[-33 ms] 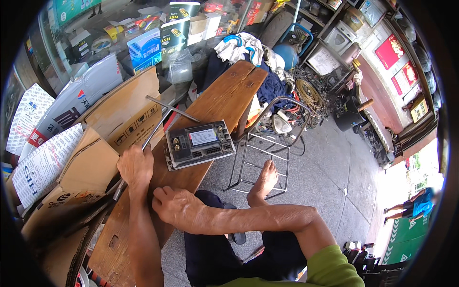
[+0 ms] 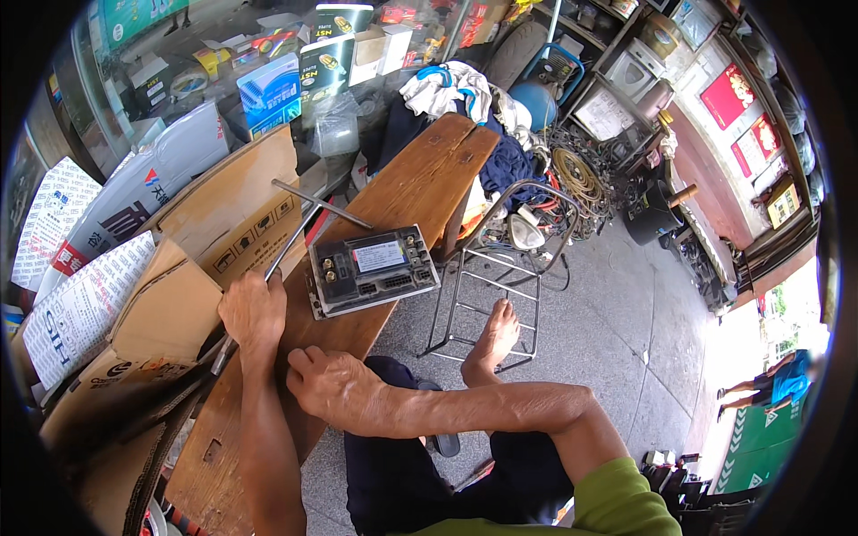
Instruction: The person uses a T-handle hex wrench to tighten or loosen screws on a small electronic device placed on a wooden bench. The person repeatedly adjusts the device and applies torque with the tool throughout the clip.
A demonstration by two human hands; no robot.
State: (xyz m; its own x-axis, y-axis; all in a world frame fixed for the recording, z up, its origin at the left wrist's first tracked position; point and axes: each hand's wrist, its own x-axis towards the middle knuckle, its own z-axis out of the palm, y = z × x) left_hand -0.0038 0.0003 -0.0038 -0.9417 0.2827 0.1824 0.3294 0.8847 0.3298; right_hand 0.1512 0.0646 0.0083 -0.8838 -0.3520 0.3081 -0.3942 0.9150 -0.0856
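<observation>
My left hand [image 2: 253, 311] is closed around a T-shaped metal bar [image 2: 292, 243], whose crosspiece lies toward the far side and whose lower end shows below the fist. Beside its wrist, my right hand [image 2: 332, 386] rests at the edge of the wooden bench [image 2: 407, 192] with curled fingers; their undersides are hidden, so I cannot see what they hold, if anything. A black controller box [image 2: 374, 268] with a white label, brass terminals and a silvery base sits on the bench, just beyond my hands and touching neither.
An open cardboard box [image 2: 161, 313] stands against the bench's left side. A metal-framed stool [image 2: 496, 304] is to the right, near a bare foot [image 2: 493, 344]. Cloths [image 2: 456, 89] and coiled hoses [image 2: 579, 174] lie at the back. A person in blue [image 2: 788, 382] is at the far right.
</observation>
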